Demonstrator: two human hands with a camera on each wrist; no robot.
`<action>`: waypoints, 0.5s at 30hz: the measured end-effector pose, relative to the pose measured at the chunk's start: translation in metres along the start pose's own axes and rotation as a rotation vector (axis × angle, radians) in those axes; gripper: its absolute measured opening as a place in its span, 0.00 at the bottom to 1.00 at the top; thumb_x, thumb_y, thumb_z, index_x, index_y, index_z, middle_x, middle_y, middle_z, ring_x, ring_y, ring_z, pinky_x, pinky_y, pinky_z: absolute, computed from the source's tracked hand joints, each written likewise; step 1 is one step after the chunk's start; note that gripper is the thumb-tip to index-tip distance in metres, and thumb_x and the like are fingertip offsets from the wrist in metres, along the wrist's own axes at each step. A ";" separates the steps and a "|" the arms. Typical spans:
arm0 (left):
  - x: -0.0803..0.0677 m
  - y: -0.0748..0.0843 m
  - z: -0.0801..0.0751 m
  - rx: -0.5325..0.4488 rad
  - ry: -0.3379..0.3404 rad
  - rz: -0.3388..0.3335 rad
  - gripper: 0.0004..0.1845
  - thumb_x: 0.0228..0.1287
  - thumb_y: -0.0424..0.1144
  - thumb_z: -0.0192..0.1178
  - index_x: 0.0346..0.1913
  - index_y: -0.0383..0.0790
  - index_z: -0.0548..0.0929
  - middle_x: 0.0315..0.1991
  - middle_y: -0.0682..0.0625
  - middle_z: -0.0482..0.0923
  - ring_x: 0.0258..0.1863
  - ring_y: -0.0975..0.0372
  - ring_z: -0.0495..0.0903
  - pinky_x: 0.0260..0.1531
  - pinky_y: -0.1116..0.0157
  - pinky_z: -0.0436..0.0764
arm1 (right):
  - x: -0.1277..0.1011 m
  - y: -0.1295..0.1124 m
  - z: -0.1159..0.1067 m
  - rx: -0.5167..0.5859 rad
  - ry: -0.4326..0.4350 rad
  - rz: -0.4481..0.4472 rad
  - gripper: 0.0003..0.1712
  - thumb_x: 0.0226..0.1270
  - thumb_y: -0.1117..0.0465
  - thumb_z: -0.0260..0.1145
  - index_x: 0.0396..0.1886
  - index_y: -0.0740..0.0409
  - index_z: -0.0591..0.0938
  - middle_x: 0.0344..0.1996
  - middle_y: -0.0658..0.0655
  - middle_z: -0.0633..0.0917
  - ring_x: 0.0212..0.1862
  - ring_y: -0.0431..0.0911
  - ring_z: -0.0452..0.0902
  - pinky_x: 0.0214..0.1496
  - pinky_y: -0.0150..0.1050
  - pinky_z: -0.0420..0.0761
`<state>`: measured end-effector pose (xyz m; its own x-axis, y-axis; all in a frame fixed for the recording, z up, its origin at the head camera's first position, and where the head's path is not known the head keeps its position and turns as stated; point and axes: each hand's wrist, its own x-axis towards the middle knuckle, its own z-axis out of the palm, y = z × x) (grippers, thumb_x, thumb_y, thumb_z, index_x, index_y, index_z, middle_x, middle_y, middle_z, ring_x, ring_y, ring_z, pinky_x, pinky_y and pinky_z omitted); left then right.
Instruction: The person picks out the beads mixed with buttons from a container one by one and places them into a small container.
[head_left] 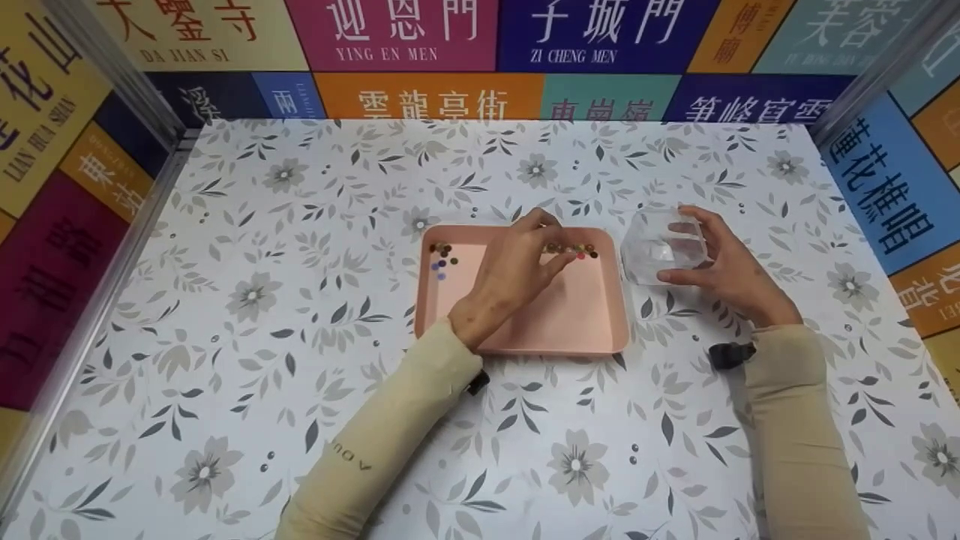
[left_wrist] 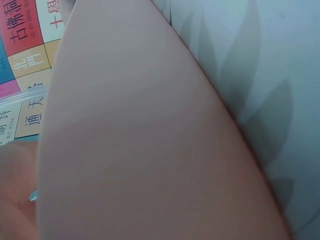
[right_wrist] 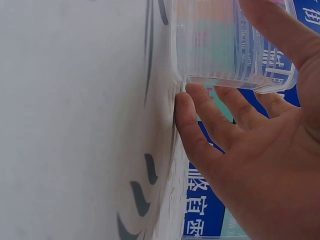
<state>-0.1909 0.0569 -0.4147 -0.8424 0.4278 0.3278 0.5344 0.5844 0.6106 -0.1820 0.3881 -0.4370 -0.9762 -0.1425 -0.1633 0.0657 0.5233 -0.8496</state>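
A shallow pink tray (head_left: 577, 322) lies on the table with small coloured beads in two groups. Dark and blue beads (head_left: 442, 261) sit in its far left corner; mixed beads (head_left: 581, 250) lie along the far right side. My left hand (head_left: 506, 274) is over the tray, fingers bent and thumb apart from the forefinger, close to the right-hand beads. Its fingertips are partly hidden, and I see no bead between them. To the right of the tray, my right hand (head_left: 731, 274) grips a clear plastic box (head_left: 660, 251) between thumb and fingers. In the left wrist view, the tray wall (left_wrist: 140, 125) hides most of the left hand (left_wrist: 17, 185).
The table is covered with a white flowered cloth (head_left: 300, 420). Upright panels with coloured lettering (head_left: 427, 97) stand along the back and both sides. A dark wrist camera (head_left: 731, 355) sits at the right cuff.
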 end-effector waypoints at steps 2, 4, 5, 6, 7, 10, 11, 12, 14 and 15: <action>-0.001 0.000 0.001 0.007 -0.002 -0.003 0.10 0.71 0.43 0.68 0.49 0.45 0.92 0.47 0.51 0.82 0.46 0.62 0.86 0.44 0.69 0.83 | 0.000 0.000 0.000 -0.003 0.000 0.001 0.59 0.61 0.61 0.79 0.83 0.36 0.52 0.79 0.56 0.65 0.79 0.54 0.63 0.60 0.28 0.74; -0.001 0.000 0.002 0.009 -0.002 -0.004 0.10 0.71 0.43 0.68 0.49 0.45 0.92 0.47 0.51 0.82 0.46 0.63 0.86 0.44 0.69 0.83 | 0.000 0.001 0.001 -0.008 -0.002 0.007 0.60 0.61 0.61 0.80 0.83 0.36 0.52 0.79 0.56 0.65 0.79 0.54 0.63 0.61 0.29 0.73; -0.001 0.000 0.002 0.014 0.000 -0.005 0.10 0.71 0.44 0.68 0.49 0.46 0.92 0.47 0.52 0.82 0.45 0.63 0.86 0.43 0.69 0.83 | 0.000 0.001 0.001 -0.009 -0.003 0.010 0.60 0.61 0.61 0.80 0.83 0.35 0.52 0.80 0.56 0.65 0.79 0.54 0.63 0.62 0.31 0.73; -0.001 0.000 0.003 0.015 0.001 -0.006 0.10 0.71 0.44 0.68 0.50 0.46 0.92 0.46 0.52 0.82 0.45 0.64 0.86 0.43 0.70 0.82 | 0.000 0.000 0.001 -0.008 -0.003 0.012 0.60 0.61 0.61 0.80 0.83 0.35 0.52 0.80 0.56 0.65 0.79 0.54 0.63 0.63 0.32 0.72; -0.001 0.001 0.004 0.015 0.000 -0.006 0.10 0.71 0.44 0.68 0.50 0.47 0.92 0.46 0.52 0.82 0.44 0.64 0.85 0.43 0.70 0.82 | 0.000 0.000 0.000 -0.009 -0.002 0.013 0.60 0.61 0.61 0.80 0.83 0.35 0.52 0.80 0.56 0.65 0.79 0.55 0.63 0.64 0.34 0.72; 0.001 0.002 0.005 0.020 -0.004 -0.006 0.11 0.71 0.45 0.68 0.51 0.48 0.91 0.47 0.53 0.82 0.44 0.63 0.85 0.43 0.70 0.82 | 0.000 -0.001 0.000 -0.016 0.005 0.014 0.60 0.60 0.60 0.80 0.82 0.33 0.52 0.79 0.56 0.66 0.79 0.54 0.64 0.64 0.35 0.72; 0.001 0.003 0.006 0.021 -0.006 -0.005 0.11 0.71 0.45 0.67 0.51 0.48 0.91 0.47 0.53 0.82 0.43 0.63 0.85 0.43 0.70 0.82 | 0.000 -0.001 0.000 -0.018 0.007 0.013 0.60 0.60 0.60 0.80 0.82 0.33 0.53 0.79 0.56 0.66 0.79 0.54 0.64 0.64 0.35 0.72; 0.001 0.003 0.006 0.021 -0.008 -0.005 0.11 0.72 0.45 0.67 0.51 0.47 0.91 0.48 0.53 0.82 0.44 0.62 0.86 0.44 0.70 0.82 | 0.000 -0.002 0.000 -0.022 0.008 0.012 0.60 0.60 0.60 0.81 0.82 0.32 0.53 0.79 0.56 0.66 0.79 0.54 0.64 0.64 0.34 0.72; 0.001 0.004 0.007 0.029 -0.013 -0.004 0.11 0.72 0.46 0.67 0.51 0.47 0.91 0.48 0.54 0.82 0.44 0.61 0.86 0.44 0.69 0.82 | 0.000 -0.003 0.000 -0.029 0.008 0.010 0.59 0.59 0.59 0.81 0.81 0.30 0.53 0.79 0.56 0.66 0.78 0.54 0.64 0.62 0.33 0.73; 0.001 0.004 0.008 0.030 -0.013 -0.003 0.12 0.72 0.46 0.67 0.51 0.46 0.91 0.48 0.53 0.82 0.44 0.60 0.86 0.44 0.69 0.82 | -0.001 -0.003 0.001 -0.032 0.007 0.010 0.59 0.59 0.58 0.81 0.81 0.30 0.54 0.79 0.56 0.66 0.78 0.54 0.64 0.62 0.32 0.73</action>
<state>-0.1894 0.0651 -0.4172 -0.8431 0.4349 0.3162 0.5338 0.6062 0.5896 -0.1814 0.3860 -0.4347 -0.9769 -0.1316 -0.1681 0.0687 0.5516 -0.8313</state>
